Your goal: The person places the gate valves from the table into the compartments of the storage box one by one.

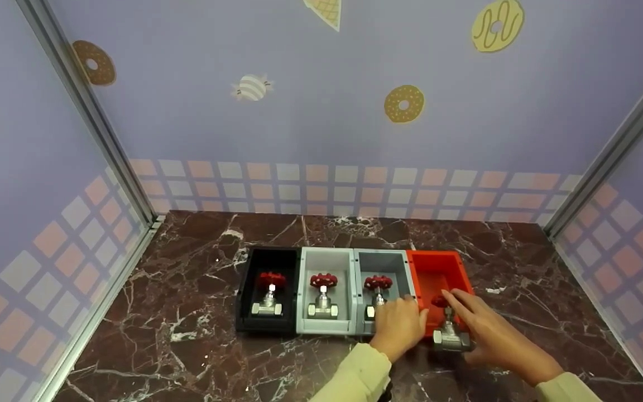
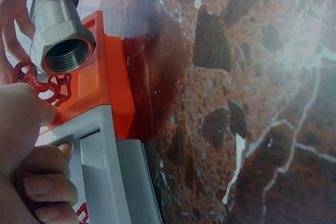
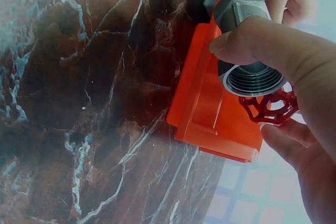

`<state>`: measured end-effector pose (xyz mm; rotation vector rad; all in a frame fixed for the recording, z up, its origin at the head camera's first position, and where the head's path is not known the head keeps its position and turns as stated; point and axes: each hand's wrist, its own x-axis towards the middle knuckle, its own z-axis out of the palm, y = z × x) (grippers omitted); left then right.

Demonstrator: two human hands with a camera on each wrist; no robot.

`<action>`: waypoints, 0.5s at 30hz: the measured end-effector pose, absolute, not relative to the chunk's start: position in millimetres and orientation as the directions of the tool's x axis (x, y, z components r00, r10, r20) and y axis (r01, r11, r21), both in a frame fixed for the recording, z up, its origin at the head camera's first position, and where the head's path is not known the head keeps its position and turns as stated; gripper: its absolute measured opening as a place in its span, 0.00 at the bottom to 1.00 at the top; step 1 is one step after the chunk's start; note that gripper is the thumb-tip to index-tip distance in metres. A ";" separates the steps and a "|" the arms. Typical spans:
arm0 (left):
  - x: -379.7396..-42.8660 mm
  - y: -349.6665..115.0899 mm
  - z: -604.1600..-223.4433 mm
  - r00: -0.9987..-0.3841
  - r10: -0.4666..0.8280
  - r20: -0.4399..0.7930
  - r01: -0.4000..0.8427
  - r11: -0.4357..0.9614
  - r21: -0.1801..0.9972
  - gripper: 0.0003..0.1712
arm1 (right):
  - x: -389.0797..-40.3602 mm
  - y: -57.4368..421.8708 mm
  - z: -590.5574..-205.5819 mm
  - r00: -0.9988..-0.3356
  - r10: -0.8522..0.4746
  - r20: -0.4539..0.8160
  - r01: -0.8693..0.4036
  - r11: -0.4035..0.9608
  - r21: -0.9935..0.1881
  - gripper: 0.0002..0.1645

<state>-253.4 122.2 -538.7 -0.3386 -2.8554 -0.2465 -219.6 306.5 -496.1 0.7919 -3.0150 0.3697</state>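
My right hand (image 1: 492, 332) holds a metal valve with a red handwheel (image 1: 449, 338) over the front edge of the red bin (image 1: 464, 273). Its thumb lies across the valve body (image 3: 244, 11), and the fingers are near the red handwheel (image 3: 270, 106). The threaded end of the body shows in both wrist views. My left hand (image 1: 401, 326) grips the side wall where the grey-blue bin (image 1: 383, 257) meets the red one, thumb on the red side and curled fingers in the grey-blue bin. A similar valve (image 1: 378, 283) in that bin is partly hidden behind the left hand.
Left of these, a white bin (image 1: 327, 257) and a black bin (image 1: 272, 258) join the row, each with a red-wheeled valve inside. The row sits on a dark red marbled table (image 1: 187, 279). Patterned purple panels (image 1: 321, 134) stand at the back and both sides.
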 end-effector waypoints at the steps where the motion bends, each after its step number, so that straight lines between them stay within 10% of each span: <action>1: -253.1 122.2 -538.8 -0.940 0.207 0.272 0.251 0.958 0.137 0.23 | -220.4 306.9 -496.0 -0.870 -0.489 0.067 -0.491 0.842 -0.222 0.74; 15: -253.3 122.1 -540.2 -0.939 0.209 0.273 0.253 0.957 0.140 0.24 | -230.1 306.3 -492.9 -0.875 -0.475 0.088 -0.483 0.847 -0.223 0.73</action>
